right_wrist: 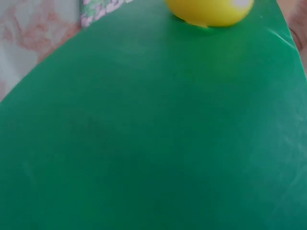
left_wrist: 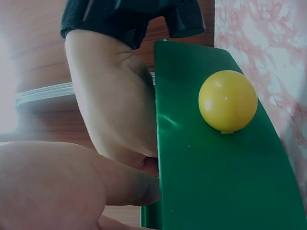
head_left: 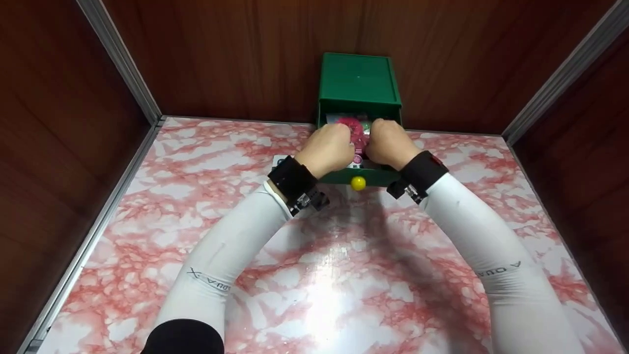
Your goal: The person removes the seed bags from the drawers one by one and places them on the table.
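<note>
A green box [head_left: 360,78] stands at the back wall with its drawer pulled out. The green drawer front [left_wrist: 192,167] carries a round yellow knob [left_wrist: 228,101]. Over the open drawer, my left hand [head_left: 328,147] and right hand [head_left: 390,141] face each other with fingers curled, close together. Between them shows a bright pink ruffled thing [head_left: 355,132], gripped from both sides; the fingertips on it are hidden. In the left wrist view, the left thumb [left_wrist: 134,189] lies near the drawer's top edge. Green plastic and the knob fill the right wrist view.
Printed packets [head_left: 334,118] show inside the drawer around the pink thing. A white printed item [head_left: 280,161] lies on the table just left of the drawer. Dark wood panels [head_left: 236,64] enclose the red-and-white marbled table [head_left: 196,162] at the back and sides.
</note>
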Motion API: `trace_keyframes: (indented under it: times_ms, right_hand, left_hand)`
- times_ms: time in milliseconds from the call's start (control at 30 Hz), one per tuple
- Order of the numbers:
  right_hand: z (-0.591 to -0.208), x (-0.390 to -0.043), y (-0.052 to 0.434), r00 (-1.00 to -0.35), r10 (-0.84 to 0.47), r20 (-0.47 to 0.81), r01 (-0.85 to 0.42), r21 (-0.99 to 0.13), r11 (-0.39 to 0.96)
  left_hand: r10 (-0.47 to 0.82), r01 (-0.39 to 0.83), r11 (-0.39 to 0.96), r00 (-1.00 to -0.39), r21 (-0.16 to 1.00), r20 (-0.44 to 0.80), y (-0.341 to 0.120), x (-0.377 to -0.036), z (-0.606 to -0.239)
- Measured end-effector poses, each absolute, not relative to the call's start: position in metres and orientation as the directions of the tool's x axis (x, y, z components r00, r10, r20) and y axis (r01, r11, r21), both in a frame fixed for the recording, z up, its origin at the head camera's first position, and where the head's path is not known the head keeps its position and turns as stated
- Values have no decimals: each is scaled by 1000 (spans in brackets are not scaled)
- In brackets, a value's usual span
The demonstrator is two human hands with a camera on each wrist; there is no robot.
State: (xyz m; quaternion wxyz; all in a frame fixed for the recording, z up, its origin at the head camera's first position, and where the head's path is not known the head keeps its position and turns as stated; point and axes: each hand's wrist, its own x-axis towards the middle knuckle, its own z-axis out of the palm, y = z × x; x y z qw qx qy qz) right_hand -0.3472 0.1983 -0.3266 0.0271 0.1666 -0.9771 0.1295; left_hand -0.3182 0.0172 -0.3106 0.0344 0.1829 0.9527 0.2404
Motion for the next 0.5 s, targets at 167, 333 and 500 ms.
trace_keyframes:
  times_ms: [167, 333, 500]
  right_hand:
    - [-324, -347, 197, -946, -313, 83, -324, -255, 911]
    - [-324, -348, 196, -943, -320, 86, -332, -257, 908]
    - [-323, -349, 198, -947, -310, 88, -322, -279, 905]
  left_hand:
    - [379, 347, 826, -925, 445, 18, 20, -319, -312]
    - [382, 337, 830, -924, 445, -12, 23, -322, -314]
    - [364, 310, 830, -931, 464, -28, 24, -323, -314]
